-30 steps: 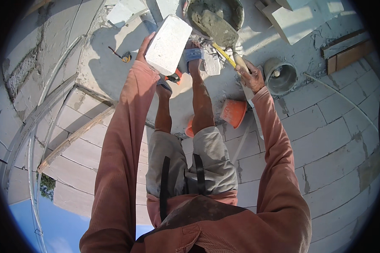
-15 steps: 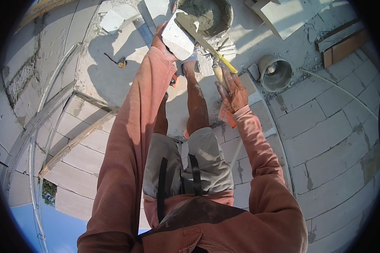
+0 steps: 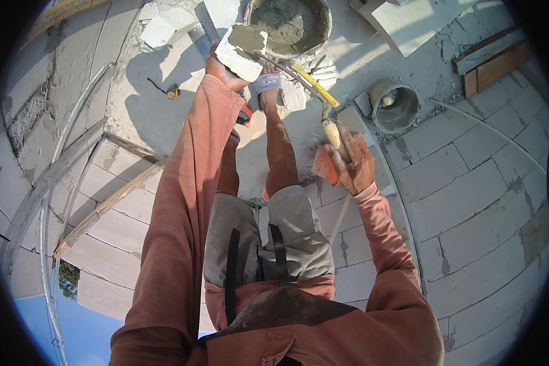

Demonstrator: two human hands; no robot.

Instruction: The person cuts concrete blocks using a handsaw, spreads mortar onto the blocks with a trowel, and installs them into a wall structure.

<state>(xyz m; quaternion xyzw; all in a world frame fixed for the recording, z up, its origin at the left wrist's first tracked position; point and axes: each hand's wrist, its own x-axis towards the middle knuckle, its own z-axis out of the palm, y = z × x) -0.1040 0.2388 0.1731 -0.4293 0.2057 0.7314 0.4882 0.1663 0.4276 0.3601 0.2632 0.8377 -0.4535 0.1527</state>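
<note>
My left hand (image 3: pixel 222 73) grips a white block (image 3: pixel 241 64) with grey mortar spread on its upper part. My right hand (image 3: pixel 354 158) holds the wooden handle of a trowel (image 3: pixel 332 135); its blade, seen nearly edge-on, reaches up-left to the block, though I cannot tell whether they touch. A yellow tool (image 3: pixel 317 85) shows beside the blade. Above the block stands a large bucket (image 3: pixel 288 27) of grey mortar. An orange container (image 3: pixel 323 165) sits left of my right hand, and a red-orange tool (image 3: pixel 245 114) is partly hidden behind my left sleeve.
A smaller grey bucket (image 3: pixel 396 116) stands right of my hands. A tape measure (image 3: pixel 171 93) lies on the left. White blocks (image 3: pixel 396 27) and boards (image 3: pixel 488 73) lie at the upper right. Block walls, pale pipes (image 3: pixel 488 131) and a timber strip (image 3: pixel 110 207) flank me.
My left hand and block have moved upward; mortar now shows on the block. The trowel blade, earlier loaded with mortar over the bucket, has come down to the block, and my right hand sits lower.
</note>
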